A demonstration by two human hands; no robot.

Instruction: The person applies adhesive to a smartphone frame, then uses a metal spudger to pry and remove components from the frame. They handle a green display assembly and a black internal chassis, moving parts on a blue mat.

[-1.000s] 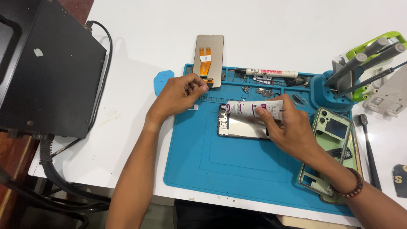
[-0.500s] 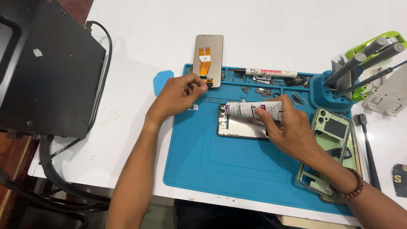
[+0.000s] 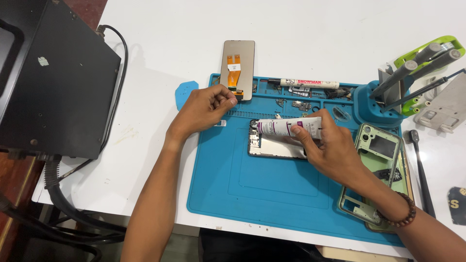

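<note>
Right hand (image 3: 335, 145) clamped round white-and-purple tube (image 3: 287, 127), left hand (image 3: 204, 109) loosely curled, apparently empty.

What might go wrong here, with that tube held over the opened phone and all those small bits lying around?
The right hand holds the white tube over the opened phone; too much paste might spill onto the phone's insides.

The left hand pinches the bottom of the screen panel, near its orange ribbon cable, which may crease or tear.

The green phone frame under the right wrist overhangs the blue mat and could get knocked.

Bare arms, no sleeves; brown bead bracelet (image 3: 399, 217) on right wrist.
</note>
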